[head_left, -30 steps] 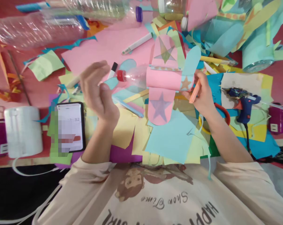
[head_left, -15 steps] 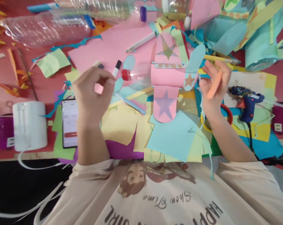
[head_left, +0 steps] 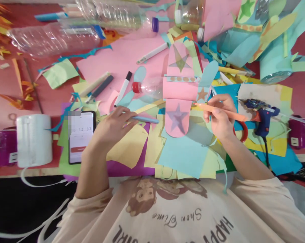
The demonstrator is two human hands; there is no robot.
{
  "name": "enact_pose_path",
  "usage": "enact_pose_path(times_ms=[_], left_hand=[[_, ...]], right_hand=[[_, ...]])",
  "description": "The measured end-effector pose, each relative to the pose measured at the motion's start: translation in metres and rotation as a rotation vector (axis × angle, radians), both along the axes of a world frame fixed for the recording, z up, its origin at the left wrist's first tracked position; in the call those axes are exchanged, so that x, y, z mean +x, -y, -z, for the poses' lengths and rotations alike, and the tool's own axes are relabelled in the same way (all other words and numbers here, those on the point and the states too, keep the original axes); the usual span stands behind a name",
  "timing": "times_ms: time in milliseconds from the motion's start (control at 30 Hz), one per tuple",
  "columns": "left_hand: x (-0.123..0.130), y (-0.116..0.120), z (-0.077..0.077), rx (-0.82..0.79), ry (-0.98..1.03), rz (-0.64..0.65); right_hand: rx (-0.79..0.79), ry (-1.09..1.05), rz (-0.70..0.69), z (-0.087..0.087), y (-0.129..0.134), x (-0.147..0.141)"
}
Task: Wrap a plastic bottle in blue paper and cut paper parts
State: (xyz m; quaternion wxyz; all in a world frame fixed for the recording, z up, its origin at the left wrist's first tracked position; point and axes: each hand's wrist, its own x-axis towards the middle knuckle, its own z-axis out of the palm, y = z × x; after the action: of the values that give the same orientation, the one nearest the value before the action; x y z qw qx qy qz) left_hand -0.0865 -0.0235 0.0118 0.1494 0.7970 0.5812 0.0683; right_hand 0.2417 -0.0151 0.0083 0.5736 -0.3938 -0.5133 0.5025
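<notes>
My right hand (head_left: pixel 221 116) is closed on an orange marker (head_left: pixel 225 112), whose narrow end points left at a bottle craft. That craft is a clear plastic bottle (head_left: pixel 151 87) with a red cap (head_left: pixel 136 87), lying on its side. Pink paper (head_left: pixel 179 89) wraps it, with a dotted strip and rounded pink flaps bearing dark stars. A light blue paper piece (head_left: pixel 205 79) with an orange star sits at its right end. My left hand (head_left: pixel 114 126) has its fingers closed round the left end of a light blue marker (head_left: pixel 147 119), low over yellow paper.
A phone (head_left: pixel 82 135) showing a timer lies left of my left hand. A blue glue gun (head_left: pixel 265 119) and red-handled scissors (head_left: pixel 241 131) are on the right. Clear bottles (head_left: pixel 56 38) lie at the back. A white box (head_left: pixel 34 140) stands at left. Paper scraps cover much of the table.
My left hand has come down and right onto the light blue marker, which has turned flatter. My right hand has lowered, and the orange marker has swung to point left at the craft.
</notes>
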Motion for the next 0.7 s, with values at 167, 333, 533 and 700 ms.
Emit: enact_pose_path(times_ms=[167, 333, 533, 700], left_hand=[[0.010, -0.006, -0.007, -0.012, -0.045, -0.013], [0.017, -0.007, -0.009, 0.074, -0.041, -0.078], [0.009, -0.005, -0.002, 0.060, -0.007, 0.017], [0.039, -0.012, -0.012, 0.308, 0.486, 0.113]], right_hand=[[-0.139, -0.003, -0.141, 0.000, -0.003, -0.001], [-0.169, -0.031, -0.186, 0.002, -0.005, -0.002], [-0.229, -0.117, -0.265, 0.000, -0.004, -0.003], [-0.369, -0.141, -0.277, -0.006, -0.004, -0.004]])
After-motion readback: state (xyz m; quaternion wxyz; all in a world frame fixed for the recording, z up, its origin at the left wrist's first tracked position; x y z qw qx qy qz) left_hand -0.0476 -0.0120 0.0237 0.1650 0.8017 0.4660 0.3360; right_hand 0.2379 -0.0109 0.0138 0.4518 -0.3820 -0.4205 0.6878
